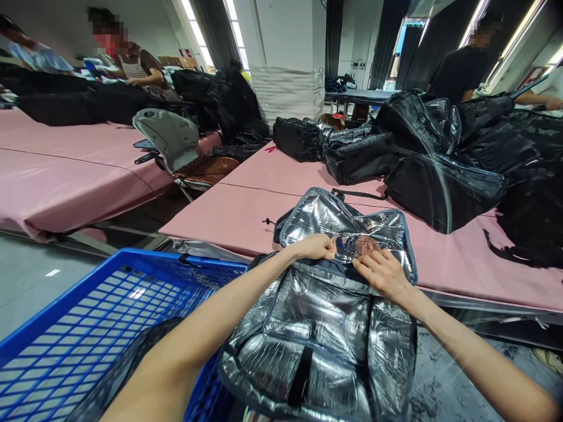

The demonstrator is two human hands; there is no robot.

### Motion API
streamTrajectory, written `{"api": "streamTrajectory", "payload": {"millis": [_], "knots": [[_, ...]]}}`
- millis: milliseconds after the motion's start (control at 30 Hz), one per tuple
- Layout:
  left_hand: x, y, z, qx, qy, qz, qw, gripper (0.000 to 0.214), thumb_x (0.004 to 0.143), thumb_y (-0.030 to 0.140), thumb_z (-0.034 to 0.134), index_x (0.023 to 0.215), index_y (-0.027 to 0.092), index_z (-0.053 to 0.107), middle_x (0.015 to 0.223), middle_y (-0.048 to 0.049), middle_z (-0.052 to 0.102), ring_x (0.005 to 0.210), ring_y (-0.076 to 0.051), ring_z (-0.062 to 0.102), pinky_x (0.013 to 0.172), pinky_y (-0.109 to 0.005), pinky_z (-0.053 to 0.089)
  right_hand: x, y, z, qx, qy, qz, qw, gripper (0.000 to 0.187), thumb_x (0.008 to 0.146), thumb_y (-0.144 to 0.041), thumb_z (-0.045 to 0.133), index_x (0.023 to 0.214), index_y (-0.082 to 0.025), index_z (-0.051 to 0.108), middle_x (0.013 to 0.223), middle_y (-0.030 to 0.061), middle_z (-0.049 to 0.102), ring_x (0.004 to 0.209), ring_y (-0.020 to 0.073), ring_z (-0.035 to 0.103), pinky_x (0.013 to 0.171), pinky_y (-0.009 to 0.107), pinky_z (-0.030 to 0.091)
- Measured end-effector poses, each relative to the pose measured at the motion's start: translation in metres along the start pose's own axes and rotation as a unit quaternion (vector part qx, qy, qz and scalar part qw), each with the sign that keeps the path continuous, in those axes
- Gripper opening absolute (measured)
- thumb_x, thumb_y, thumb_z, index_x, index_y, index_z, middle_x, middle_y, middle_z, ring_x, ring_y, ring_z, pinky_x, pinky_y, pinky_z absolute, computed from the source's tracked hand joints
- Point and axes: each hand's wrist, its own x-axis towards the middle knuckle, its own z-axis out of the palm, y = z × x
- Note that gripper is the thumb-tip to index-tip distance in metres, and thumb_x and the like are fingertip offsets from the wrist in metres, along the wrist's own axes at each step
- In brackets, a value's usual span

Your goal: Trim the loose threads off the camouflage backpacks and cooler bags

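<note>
An insulated bag (321, 305) with a shiny silver lining lies opened toward me, with its lower part overhanging the table edge. Its silver lid flap (316, 214) leans back over the table, and a black strip runs down the lining at the front. My left hand (314, 246) is closed in a pinch at the seam where the flap meets the body. Across from it, my right hand (385, 274) has its fingers bent over the same seam, gripping the material. Between the hands, the flap shows brownish and dark blue reflections.
At my left stands a blue plastic basket (105, 281) with dark material inside. Several black bags (444, 190) are heaped on the pink table (229, 205) at the right. A grey chair (169, 138) stands between tables. People (460, 67) are in the background.
</note>
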Motion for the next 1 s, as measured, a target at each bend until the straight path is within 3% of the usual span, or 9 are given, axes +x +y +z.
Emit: {"api": "streamTrajectory", "payload": {"millis": [167, 267, 600, 733, 900, 1000], "knots": [[-0.001, -0.001, 0.001, 0.008, 0.005, -0.005, 1.000, 0.008, 0.062, 0.020, 0.051, 0.058, 0.015, 0.055, 0.062, 0.0022, 0.054, 0.062, -0.011, 0.045, 0.058, -0.022, 0.030, 0.000, 0.015, 0.011, 0.189, -0.024, 0.083, 0.978, 0.012, 0.084, -0.027, 0.054, 0.087, -0.020, 0.063, 0.084, 0.0045, 0.064, 0.086, 0.0182, 0.054, 0.073, 0.030, 0.038], [-0.001, 0.000, 0.002, 0.014, 0.010, -0.011, 1.000, 0.008, 0.063, 0.021, 0.051, 0.058, 0.015, 0.055, 0.061, 0.0023, 0.053, 0.061, -0.011, 0.045, 0.057, -0.022, 0.029, 0.002, 0.019, 0.016, 0.225, -0.019, 0.098, 0.969, 0.012, 0.083, -0.028, 0.055, 0.089, -0.021, 0.063, 0.093, 0.0058, 0.064, 0.093, 0.0197, 0.055, 0.078, 0.032, 0.039], [0.000, -0.002, 0.004, 0.019, 0.014, -0.018, 1.000, 0.011, 0.065, 0.023, 0.052, 0.059, 0.015, 0.054, 0.062, 0.0027, 0.051, 0.061, -0.011, 0.043, 0.058, -0.023, 0.028, 0.007, 0.010, 0.027, 0.109, 0.000, 0.056, 0.992, 0.014, 0.086, -0.027, 0.052, 0.086, -0.019, 0.064, 0.081, 0.0051, 0.064, 0.084, 0.0195, 0.052, 0.073, 0.031, 0.035], [0.000, -0.003, 0.004, 0.010, 0.013, -0.010, 1.000, 0.011, 0.065, 0.022, 0.051, 0.058, 0.015, 0.054, 0.063, 0.0025, 0.052, 0.061, -0.010, 0.042, 0.058, -0.022, 0.028, 0.006, 0.011, 0.009, 0.062, -0.031, 0.036, 0.997, 0.013, 0.085, -0.026, 0.053, 0.083, -0.019, 0.064, 0.075, 0.0023, 0.063, 0.076, 0.0172, 0.049, 0.068, 0.030, 0.029], [-0.001, -0.002, 0.003, -0.002, 0.011, 0.002, 1.000, 0.013, 0.065, 0.022, 0.050, 0.056, 0.014, 0.053, 0.069, 0.0021, 0.056, 0.065, -0.010, 0.044, 0.061, -0.022, 0.029, 0.008, 0.017, -0.023, 0.015, -0.114, 0.004, 0.993, 0.009, 0.082, -0.026, 0.058, 0.084, -0.020, 0.065, 0.074, 0.0024, 0.062, 0.075, 0.0172, 0.048, 0.065, 0.031, 0.024], [-0.001, -0.002, 0.003, -0.003, 0.011, 0.000, 1.000, 0.012, 0.065, 0.023, 0.051, 0.058, 0.014, 0.054, 0.071, 0.0020, 0.057, 0.065, -0.011, 0.045, 0.060, -0.022, 0.030, 0.012, 0.016, -0.027, -0.004, -0.113, -0.002, 0.994, 0.012, 0.084, -0.026, 0.055, 0.088, -0.019, 0.064, 0.078, 0.0036, 0.062, 0.077, 0.0177, 0.047, 0.066, 0.031, 0.023]]}}
